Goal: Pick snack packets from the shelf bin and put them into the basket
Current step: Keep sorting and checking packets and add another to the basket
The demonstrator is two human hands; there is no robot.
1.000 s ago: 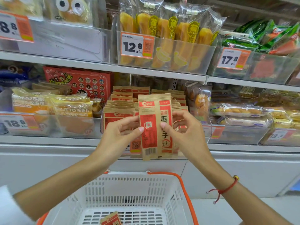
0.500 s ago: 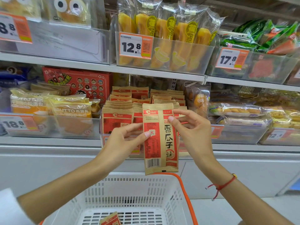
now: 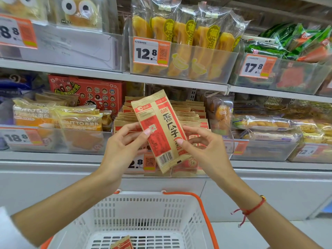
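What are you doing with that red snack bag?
A person is shopping. Both hands, the left hand and the right hand, pinch one red and tan snack packet, tilted, in front of the shelf bin full of the same packets. Below waits a white basket with an orange handle; one packet in the basket lies there already.

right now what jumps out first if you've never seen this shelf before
A red and tan snack packet is held tilted at centre frame, pinched by the left hand and the right hand, in front of the shelf bin of matching packets. Below sits a white basket with an orange handle, one packet already inside. Above, bold orange price tags mark the bins.
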